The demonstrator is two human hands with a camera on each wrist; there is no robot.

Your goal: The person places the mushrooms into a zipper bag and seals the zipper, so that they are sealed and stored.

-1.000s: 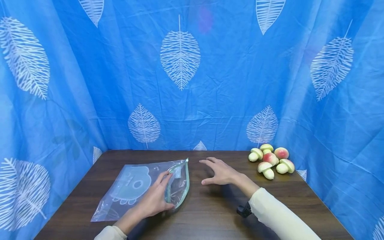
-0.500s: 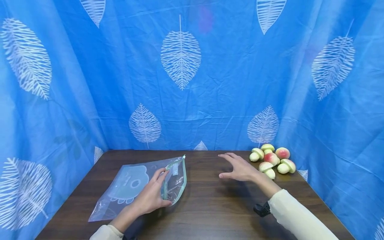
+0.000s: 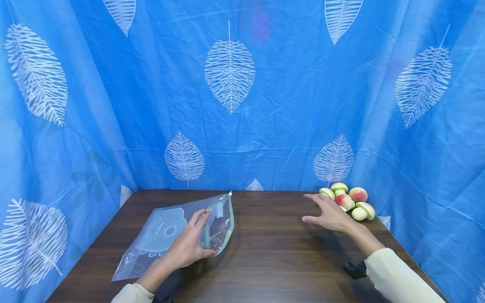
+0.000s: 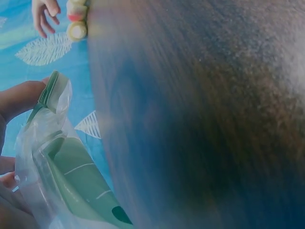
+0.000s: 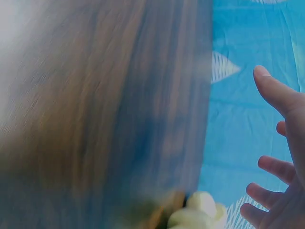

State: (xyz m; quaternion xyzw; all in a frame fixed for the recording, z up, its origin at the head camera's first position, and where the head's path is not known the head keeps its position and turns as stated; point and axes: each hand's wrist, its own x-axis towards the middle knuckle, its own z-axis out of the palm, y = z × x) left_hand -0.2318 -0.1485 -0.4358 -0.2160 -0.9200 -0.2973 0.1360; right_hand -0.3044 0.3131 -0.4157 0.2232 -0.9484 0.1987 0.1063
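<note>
My left hand (image 3: 187,246) grips a clear zip bag (image 3: 161,229) near its mouth, thumb and fingers spread along the opening. The bag has a pale green edge and a printed cartoon; it lies flat toward the left, and its mouth gapes to the right. In the left wrist view, fingers (image 4: 24,98) curl at the green-edged rim of the bag (image 4: 78,176). My right hand (image 3: 331,214) hovers over the table with fingers spread, holding nothing. Just beyond it sit several toy mushrooms (image 3: 365,211) and peaches (image 3: 358,194), some partly hidden behind the hand.
The dark wooden table (image 3: 261,252) carries the bag on the left and the toy pile at the back right corner. A blue leaf-print curtain (image 3: 280,105) hangs behind and along both sides. A black wrist device (image 3: 355,270) shows under the right forearm.
My right hand has swept rightward from beside the bag's mouth to the toy pile. The left hand, with the bag's mouth, has shifted slightly left.
</note>
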